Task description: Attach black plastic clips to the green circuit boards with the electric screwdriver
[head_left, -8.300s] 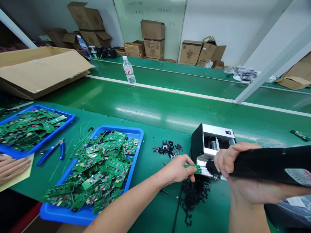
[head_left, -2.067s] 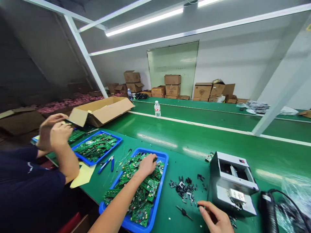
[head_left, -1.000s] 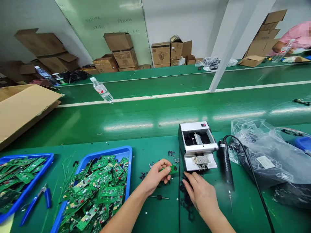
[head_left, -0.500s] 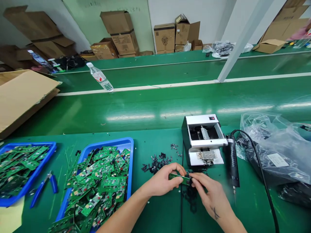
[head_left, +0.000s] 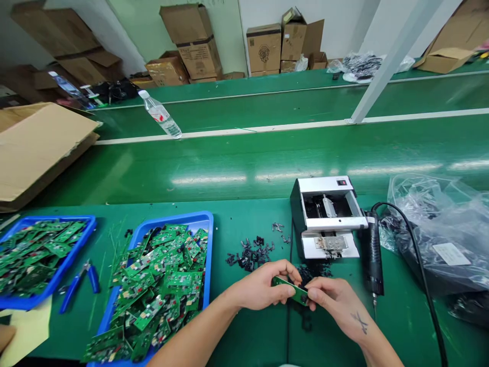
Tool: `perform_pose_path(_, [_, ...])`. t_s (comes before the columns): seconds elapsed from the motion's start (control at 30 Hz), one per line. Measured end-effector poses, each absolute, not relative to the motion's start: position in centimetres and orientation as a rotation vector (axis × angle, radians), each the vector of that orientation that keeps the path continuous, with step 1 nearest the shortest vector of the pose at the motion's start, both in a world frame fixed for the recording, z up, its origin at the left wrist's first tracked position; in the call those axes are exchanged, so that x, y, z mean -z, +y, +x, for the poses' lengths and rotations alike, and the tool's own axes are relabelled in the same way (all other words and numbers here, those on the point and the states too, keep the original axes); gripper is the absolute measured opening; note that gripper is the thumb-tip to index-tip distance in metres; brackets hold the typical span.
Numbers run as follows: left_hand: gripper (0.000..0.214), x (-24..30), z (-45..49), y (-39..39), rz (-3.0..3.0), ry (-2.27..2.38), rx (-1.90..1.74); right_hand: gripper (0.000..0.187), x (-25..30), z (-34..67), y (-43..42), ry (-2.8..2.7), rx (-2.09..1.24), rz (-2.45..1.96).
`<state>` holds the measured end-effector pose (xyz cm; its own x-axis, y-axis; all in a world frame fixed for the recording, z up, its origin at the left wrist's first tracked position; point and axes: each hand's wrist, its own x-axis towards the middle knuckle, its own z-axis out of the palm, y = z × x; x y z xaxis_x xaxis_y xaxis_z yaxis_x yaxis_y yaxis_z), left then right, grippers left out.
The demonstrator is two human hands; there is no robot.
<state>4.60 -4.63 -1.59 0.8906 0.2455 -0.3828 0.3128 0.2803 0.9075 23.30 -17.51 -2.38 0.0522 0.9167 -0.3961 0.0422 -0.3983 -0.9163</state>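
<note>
A small green circuit board (head_left: 289,288) is held between my two hands over the mat. My left hand (head_left: 267,286) pinches the board near its left end, thumb on the front face. At the board's right end, the fingers of my right hand (head_left: 332,305) are closed around its corner, by a small dark part that my fingertips partly cover. Just beyond my left hand lies a pile of small black plastic parts (head_left: 250,255). More black bits (head_left: 319,269) lie behind my right hand, below a white and black bench machine (head_left: 328,216).
A blue tray (head_left: 210,260) heaped with circuit boards stands left of my arm, another blue tray (head_left: 49,290) farther left. Blue-handled cutters (head_left: 72,291) lie between them. An electric screwdriver (head_left: 375,255) with its cable and plastic bags (head_left: 439,244) are at right. Another hand (head_left: 5,336) shows at the left edge.
The view has shifted slightly. The board has tilted a little, its right end lower, and my right fingers now wrap round that end. A hand has come into view at the far left.
</note>
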Motion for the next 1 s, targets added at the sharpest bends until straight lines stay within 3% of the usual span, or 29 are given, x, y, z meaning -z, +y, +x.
perform_pose_path(0.43, [0.034,1.7,4.5,-4.8,1.313,0.494,0.082,0.048,1.7,23.6,-17.4,-1.007,-1.533,-1.527])
perform_pose_path(0.8, [0.022,1.2,5.0,-5.1,1.33,0.575,-0.008,0.043,1.7,23.9,-17.8,-1.059,-1.411,-1.641])
perform_pose_path(0.9, [0.022,1.2,5.3,-5.0,1.327,0.727,0.0,0.044,1.4,26.3,-19.0,-0.954,-1.112,-1.88])
perform_pose_path(1.0, [0.025,0.9,6.1,-4.5,1.298,0.835,-0.018,0.048,0.9,29.8,-19.5,-0.781,-0.496,-2.328])
